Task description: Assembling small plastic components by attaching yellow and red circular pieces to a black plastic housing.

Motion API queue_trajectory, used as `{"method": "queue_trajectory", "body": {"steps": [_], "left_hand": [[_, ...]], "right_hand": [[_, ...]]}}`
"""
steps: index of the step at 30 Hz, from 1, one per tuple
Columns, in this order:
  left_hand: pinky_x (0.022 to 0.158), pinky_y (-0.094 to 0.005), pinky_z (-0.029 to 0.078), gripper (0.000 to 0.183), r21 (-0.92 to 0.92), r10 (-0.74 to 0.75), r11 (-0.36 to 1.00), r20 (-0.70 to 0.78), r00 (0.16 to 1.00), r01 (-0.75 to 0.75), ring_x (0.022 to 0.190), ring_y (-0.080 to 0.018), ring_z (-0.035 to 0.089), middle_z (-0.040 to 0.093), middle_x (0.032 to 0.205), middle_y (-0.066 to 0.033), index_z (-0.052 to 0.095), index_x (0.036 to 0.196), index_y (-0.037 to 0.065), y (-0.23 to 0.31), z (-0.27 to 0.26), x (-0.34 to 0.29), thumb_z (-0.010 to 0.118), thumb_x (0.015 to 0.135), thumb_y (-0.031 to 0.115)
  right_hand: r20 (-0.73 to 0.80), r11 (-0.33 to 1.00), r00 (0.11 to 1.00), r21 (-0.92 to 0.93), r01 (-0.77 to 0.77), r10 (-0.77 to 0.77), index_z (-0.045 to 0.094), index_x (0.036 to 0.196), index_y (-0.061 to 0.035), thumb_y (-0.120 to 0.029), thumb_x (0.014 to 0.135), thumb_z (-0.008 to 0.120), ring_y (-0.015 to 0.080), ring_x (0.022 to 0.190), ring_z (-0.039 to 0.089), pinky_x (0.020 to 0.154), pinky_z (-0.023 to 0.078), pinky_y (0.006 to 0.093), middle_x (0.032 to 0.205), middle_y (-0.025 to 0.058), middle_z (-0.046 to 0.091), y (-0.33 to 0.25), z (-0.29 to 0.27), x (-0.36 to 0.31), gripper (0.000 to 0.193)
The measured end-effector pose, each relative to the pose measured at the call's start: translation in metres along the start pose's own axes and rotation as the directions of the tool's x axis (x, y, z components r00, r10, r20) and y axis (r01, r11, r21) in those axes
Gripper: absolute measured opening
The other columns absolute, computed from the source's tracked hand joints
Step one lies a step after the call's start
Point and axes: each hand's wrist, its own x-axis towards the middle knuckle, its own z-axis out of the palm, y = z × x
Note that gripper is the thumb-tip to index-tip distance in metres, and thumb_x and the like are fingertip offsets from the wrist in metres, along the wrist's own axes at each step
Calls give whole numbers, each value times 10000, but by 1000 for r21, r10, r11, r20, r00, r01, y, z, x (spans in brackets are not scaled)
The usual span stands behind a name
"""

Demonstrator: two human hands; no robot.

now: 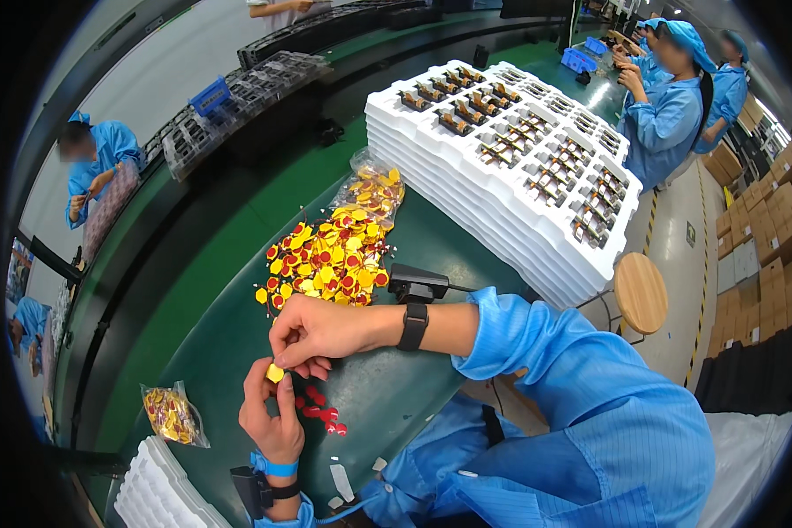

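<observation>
A small yellow disc [275,373] is pinched between the thumb and fingers of my left hand [270,415]. From above, my right hand [330,333] meets it, its thumb and fingertips closed at the disc's upper edge. Whether those fingertips also hold something smaller is hidden. Just beyond my right hand spreads a heap of yellow and red discs [334,255], some with thin leads. Several loose red pieces [321,414] lie on the green table [414,356] beside my left hand.
Stacked white foam trays [493,198] carry small metal-and-black parts at the back right. A clear bag of discs [378,189] adjoins the heap; another bag [174,414] lies left. A black device [418,282] sits near my right wrist. White tray [163,484] stands lower left. Co-workers [664,114] sit beyond.
</observation>
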Motion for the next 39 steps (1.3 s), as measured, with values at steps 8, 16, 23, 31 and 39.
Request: {"method": "queue_trajectory", "body": {"steps": [8,16,23,31,39], "left_hand": [[626,-225,432,243,-15,-32,999,-30,999,31,658,-80,538,612,765,-41,588,1185,-25,1,-1,-1,604,949,27],[580,-296,452,188,22,-10,1000,-38,999,10,595,-177,577,592,702,-90,613,1080,-6,7,-10,5,662,901,27],[537,-365,429,76,30,133,991,-54,990,-131,580,-290,563,560,682,-123,601,839,2,5,-14,5,661,884,18],[464,-378,301,320,147,244,962,-88,966,-229,483,-265,416,389,547,-107,449,605,12,-3,-15,12,671,833,-25],[473,-311,288,272,184,157,975,-152,976,-128,507,-162,390,417,570,-78,344,625,10,3,-43,51,563,746,-98]], "right_hand": [[-2,997,1000,-73,28,-28,681,852,41,-82,923,631,108,519,632,459,471,203,643,68,645,-4,2,1,151],[-122,1000,993,-11,-9,7,673,879,32,-70,917,647,125,530,637,465,477,218,692,88,661,-9,-3,-1,113],[-259,997,965,35,64,-53,657,849,17,-66,900,650,125,498,591,442,458,232,668,83,631,-10,-17,2,98],[-389,975,894,-111,195,-223,632,814,-1,-68,914,606,130,508,574,460,428,234,675,68,620,-56,-48,23,123],[-611,937,724,-85,340,-319,617,721,4,-53,894,614,103,440,550,401,379,215,600,50,601,-19,-67,16,182]]}}
